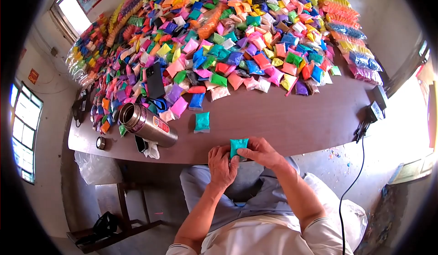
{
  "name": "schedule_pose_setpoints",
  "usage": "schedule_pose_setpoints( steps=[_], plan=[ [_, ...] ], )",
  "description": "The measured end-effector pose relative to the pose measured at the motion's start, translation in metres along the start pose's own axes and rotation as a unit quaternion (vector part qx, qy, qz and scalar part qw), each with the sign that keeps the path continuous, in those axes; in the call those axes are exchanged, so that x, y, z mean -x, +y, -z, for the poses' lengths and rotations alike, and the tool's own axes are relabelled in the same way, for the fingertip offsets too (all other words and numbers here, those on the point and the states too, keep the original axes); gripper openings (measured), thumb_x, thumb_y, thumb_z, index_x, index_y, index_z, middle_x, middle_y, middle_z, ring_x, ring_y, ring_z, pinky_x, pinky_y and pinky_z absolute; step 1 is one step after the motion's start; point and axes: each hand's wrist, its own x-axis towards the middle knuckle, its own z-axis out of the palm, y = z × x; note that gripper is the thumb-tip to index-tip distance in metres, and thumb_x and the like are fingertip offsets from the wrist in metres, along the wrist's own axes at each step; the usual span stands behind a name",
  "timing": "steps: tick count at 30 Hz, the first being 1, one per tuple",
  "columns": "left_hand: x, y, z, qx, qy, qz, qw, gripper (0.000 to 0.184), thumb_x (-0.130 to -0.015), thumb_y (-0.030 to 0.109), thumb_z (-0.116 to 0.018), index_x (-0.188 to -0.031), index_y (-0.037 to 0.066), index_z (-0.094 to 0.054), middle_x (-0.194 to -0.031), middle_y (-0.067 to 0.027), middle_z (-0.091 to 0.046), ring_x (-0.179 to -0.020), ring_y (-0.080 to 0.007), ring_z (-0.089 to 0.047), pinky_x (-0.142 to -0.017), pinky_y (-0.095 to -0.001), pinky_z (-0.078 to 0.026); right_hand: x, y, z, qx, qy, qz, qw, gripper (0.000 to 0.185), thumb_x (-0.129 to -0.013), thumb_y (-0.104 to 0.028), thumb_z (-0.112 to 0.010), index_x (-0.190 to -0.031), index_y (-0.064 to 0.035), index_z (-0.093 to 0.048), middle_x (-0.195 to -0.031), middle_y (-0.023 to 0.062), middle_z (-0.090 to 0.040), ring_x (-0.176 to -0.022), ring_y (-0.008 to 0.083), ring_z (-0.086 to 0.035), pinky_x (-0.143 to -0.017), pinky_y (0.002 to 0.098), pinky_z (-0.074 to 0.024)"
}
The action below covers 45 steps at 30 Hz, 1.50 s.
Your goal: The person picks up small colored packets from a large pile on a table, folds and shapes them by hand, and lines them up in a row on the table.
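Note:
A small teal packet (pixel 238 145), glossy and pillow-shaped, is held up at the table's front edge. My right hand (pixel 262 153) pinches its right side, thumb lying across the front. Curled fingers of my left hand (pixel 221 164) are closed at the packet's lower left, with the thumb against its bottom edge; some fingertips are hidden. Just beyond my hands, a second teal packet (pixel 202 122) lies flat on the brown table (pixel 273 123). A blue packet (pixel 196 101) rests behind that one, at the front of a large heap of coloured packets (pixel 235 56).
An uncapped steel flask (pixel 148 125) stands at the left, with its lid (pixel 101 142) and a crumpled tissue (pixel 152 151) nearby. A dark phone (pixel 155 80) leans on the heap. Bundled packets (pixel 349 31) line the right side. A black cable (pixel 351 182) hangs from a power adapter (pixel 376 111).

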Motion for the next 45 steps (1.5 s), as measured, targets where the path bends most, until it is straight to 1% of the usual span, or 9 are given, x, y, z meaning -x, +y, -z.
schedule_pose_setpoints(
  steps=[5,11,13,16,21,30,32,38,45],
  plan=[
    [0.001,0.004,0.002,-0.012,-0.006,-0.010,1.000,0.041,-0.097,0.036,-0.047,-0.088,0.000,-0.064,-0.096,-0.0124,-0.061,-0.092,-0.0346,-0.054,-0.087,-0.0465,-0.040,-0.003,0.026,0.010,0.069,0.004,0.013,0.998,0.026,-0.095,-0.021,-0.065,-0.110,-0.0005,-0.062,-0.089,-0.0033,-0.061,-0.082,0.0048,-0.054,-0.072,0.0229,-0.0471],
    [0.005,0.003,-0.002,-0.006,0.007,0.005,1.000,0.041,-0.096,0.036,-0.049,-0.090,-0.001,-0.065,-0.097,-0.0129,-0.061,-0.093,-0.0352,-0.054,-0.088,-0.0470,-0.040,-0.001,0.000,-0.009,0.000,0.050,0.004,0.999,0.028,-0.097,-0.026,-0.061,-0.100,0.0015,-0.064,-0.082,-0.0046,-0.059,-0.076,0.0042,-0.050,-0.065,0.0228,-0.0445],
    [0.004,0.005,-0.001,-0.017,-0.003,-0.002,1.000,0.050,-0.100,0.040,-0.038,-0.090,-0.001,-0.064,-0.094,-0.0157,-0.059,-0.092,-0.0374,-0.054,-0.087,-0.0487,-0.040,-0.002,0.009,0.002,0.039,0.032,-0.005,0.999,0.027,-0.098,-0.026,-0.060,-0.100,0.0011,-0.064,-0.084,-0.0041,-0.058,-0.077,0.0041,-0.050,-0.066,0.0225,-0.0442],
    [0.007,0.002,-0.003,-0.014,0.002,-0.006,1.000,0.040,-0.096,0.036,-0.049,-0.090,-0.001,-0.065,-0.098,-0.0136,-0.060,-0.094,-0.0361,-0.054,-0.093,-0.0480,-0.040,-0.001,0.010,0.005,0.059,0.018,-0.009,0.998,0.026,-0.098,-0.026,-0.059,-0.101,0.0001,-0.064,-0.086,-0.0036,-0.057,-0.078,0.0037,-0.048,-0.066,0.0218,-0.0429],
    [0.008,0.003,-0.005,-0.014,0.004,0.012,1.000,0.041,-0.097,0.036,-0.047,-0.092,0.000,-0.066,-0.098,-0.0140,-0.060,-0.096,-0.0365,-0.054,-0.096,-0.0489,-0.039,-0.002,0.006,0.002,0.019,-0.011,-0.002,1.000,0.025,-0.098,-0.025,-0.060,-0.103,-0.0007,-0.062,-0.084,-0.0042,-0.055,-0.076,0.0038,-0.046,-0.063,0.0214,-0.0400],
    [0.008,0.007,-0.006,0.005,0.016,0.013,1.000,0.042,-0.098,0.036,-0.044,-0.093,0.002,-0.067,-0.094,-0.0144,-0.061,-0.095,-0.0362,-0.055,-0.098,-0.0488,-0.038,-0.002,0.013,0.004,0.089,-0.005,0.016,0.996,0.025,-0.096,-0.024,-0.063,-0.108,-0.0021,-0.060,-0.083,-0.0043,-0.054,-0.075,0.0039,-0.046,-0.059,0.0222,-0.0390],
    [0.006,0.008,-0.005,0.005,0.016,0.012,1.000,0.042,-0.098,0.036,-0.044,-0.093,0.002,-0.067,-0.094,-0.0145,-0.060,-0.095,-0.0362,-0.055,-0.098,-0.0488,-0.038,-0.003,0.004,0.000,0.022,-0.026,0.003,0.999,0.033,-0.093,-0.025,-0.067,-0.115,-0.0010,-0.059,-0.090,-0.0016,-0.061,-0.082,0.0065,-0.053,-0.068,0.0234,-0.0452],
    [0.007,0.009,-0.006,-0.026,0.019,-0.008,0.999,0.042,-0.099,0.036,-0.042,-0.093,0.003,-0.067,-0.094,-0.0142,-0.061,-0.093,-0.0361,-0.056,-0.099,-0.0484,-0.037,-0.003,0.015,0.008,0.122,-0.028,0.032,0.992,0.029,-0.094,-0.023,-0.065,-0.113,-0.0011,-0.059,-0.089,-0.0015,-0.060,-0.081,0.0067,-0.053,-0.066,0.0238,-0.0449],
    [0.009,0.009,-0.007,-0.007,0.015,0.011,1.000,0.041,-0.098,0.032,-0.039,-0.094,0.002,-0.066,-0.095,-0.0161,-0.060,-0.096,-0.0382,-0.055,-0.098,-0.0506,-0.038,-0.002,0.011,0.003,0.071,0.005,-0.004,0.997,0.027,-0.093,-0.023,-0.067,-0.103,0.0013,-0.061,-0.082,-0.0028,-0.057,-0.074,0.0059,-0.049,-0.064,0.0235,-0.0436]
  ],
)
